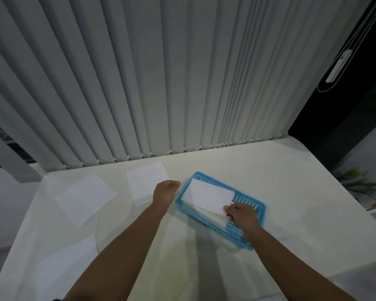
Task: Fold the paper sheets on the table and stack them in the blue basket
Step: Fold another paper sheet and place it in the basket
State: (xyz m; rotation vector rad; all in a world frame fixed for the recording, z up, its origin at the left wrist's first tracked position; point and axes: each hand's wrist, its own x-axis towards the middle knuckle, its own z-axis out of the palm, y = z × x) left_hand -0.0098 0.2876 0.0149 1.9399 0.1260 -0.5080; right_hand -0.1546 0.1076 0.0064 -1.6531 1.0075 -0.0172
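A blue slatted basket [255, 208] sits on the white table, right of centre. A folded white sheet [206, 195] lies in it on top of another folded sheet [215, 217]. My right hand [241, 216] pinches the near right corner of the top folded sheet. My left hand [164, 192] hovers just left of the basket with fingers curled, holding nothing I can see. Flat unfolded sheets lie on the table: one behind my left hand [147, 181], one at the left [87, 197], one at the near left [67, 263].
Grey vertical blinds [161, 83] hang along the table's far edge. The table [291, 235] drops off at the left and right. A dark window frame with a cord weight [339, 66] stands at the right. Plants [354, 181] show beyond the right edge.
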